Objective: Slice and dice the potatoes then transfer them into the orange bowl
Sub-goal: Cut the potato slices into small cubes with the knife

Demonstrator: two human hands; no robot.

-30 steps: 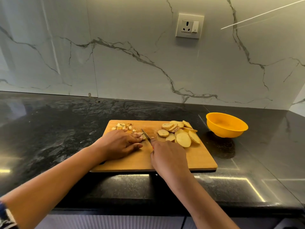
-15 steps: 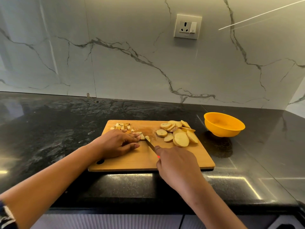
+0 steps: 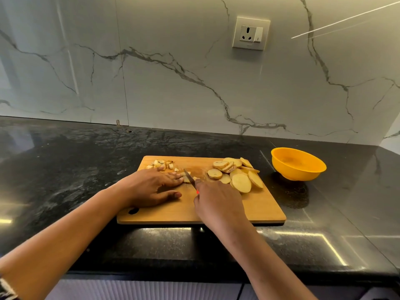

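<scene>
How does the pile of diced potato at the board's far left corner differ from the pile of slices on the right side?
The diced potato is a small heap of little chunks; the potato slices are broad flat rounds, overlapping in a much larger pile. The dice lie at the far left corner beyond the left hand; the slices lie right of the knife and nearer the orange bowl. Both rest on the cutting board, none in the bowl.

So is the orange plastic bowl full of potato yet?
Empty. The orange plastic bowl shows only its bare inside; the round potato slices and small diced potato pieces all lie on the wooden cutting board.
</scene>
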